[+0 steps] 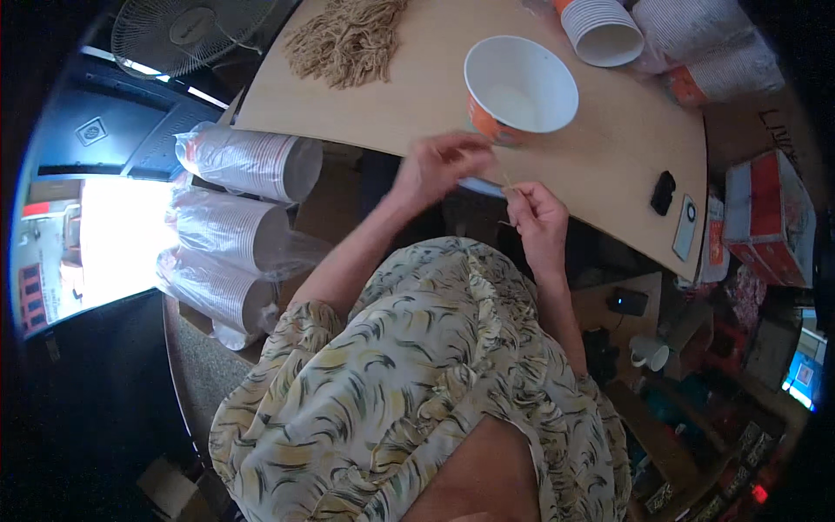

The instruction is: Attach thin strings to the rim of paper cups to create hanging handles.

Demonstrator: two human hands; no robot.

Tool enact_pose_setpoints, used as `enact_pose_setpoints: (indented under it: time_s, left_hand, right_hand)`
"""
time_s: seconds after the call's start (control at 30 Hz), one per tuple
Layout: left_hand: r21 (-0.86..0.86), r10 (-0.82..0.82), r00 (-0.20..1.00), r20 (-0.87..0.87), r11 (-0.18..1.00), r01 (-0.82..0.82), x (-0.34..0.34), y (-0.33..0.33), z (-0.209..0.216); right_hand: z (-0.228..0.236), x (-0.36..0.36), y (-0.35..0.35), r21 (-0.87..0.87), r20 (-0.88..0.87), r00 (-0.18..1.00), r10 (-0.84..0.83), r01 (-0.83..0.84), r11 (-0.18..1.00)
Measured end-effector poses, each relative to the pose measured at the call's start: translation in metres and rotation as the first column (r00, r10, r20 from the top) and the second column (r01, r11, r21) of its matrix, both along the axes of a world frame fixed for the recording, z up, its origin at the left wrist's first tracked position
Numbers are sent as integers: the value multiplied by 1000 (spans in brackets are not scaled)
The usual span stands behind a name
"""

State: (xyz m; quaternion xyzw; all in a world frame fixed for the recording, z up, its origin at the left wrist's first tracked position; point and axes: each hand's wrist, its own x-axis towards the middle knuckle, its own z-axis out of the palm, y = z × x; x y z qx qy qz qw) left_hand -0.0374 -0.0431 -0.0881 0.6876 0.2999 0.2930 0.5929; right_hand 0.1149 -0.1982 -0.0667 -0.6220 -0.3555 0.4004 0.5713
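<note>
Strand of tan twine [507, 180] sits at the fingertips of the right hand [541, 217], near the close edge of the worktop [417, 96]. The right fingers are curled in, thumb and forefinger pinching the strand; a thin length stands up from the pinch, and a short pale bit shows just below the same fingers. To their left, near but apart, is the left hand [428, 180], its fingers bent and blurred; I cannot tell whether they pinch anything.

Just beyond the left fingers stands a round paper tub [561, 96], white inside with orange on its outer wall, its wide mouth facing up. Farther off, ahead and to the left of both sets of fingers, a loose heap of tan twine [344, 43] lies on the worktop. Well to the left of the left fingers are plastic-wrapped stacks of nested white tubs [230, 209].

To the right of the right fingers, toward the far end of the worktop, lie a small black object [663, 193] and a flat pale device [685, 228] with a dark ring. Past them sits a red-and-white carton [765, 222]. A white mug [649, 352] is right of the right fingers and nearer the body.
</note>
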Motion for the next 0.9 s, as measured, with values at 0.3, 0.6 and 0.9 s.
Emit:
enact_pose_setpoints:
  time_s: [0.3,0.6,0.9]
  left_hand:
    - [623,654,687,-316,689,-370,-28,169,-62]
    - [598,486,838,-249,757,-262,-30,133,-62]
    - [-231,62,993,-97,969,-83,-46,46,-2]
  right_hand:
    - [-12,9,19,-82,-29,999,43,-45,996]
    - [-17,7,34,-85,-73,994,81,-87,993]
    - [-14,4,46,19,-53,993,107,-106,994]
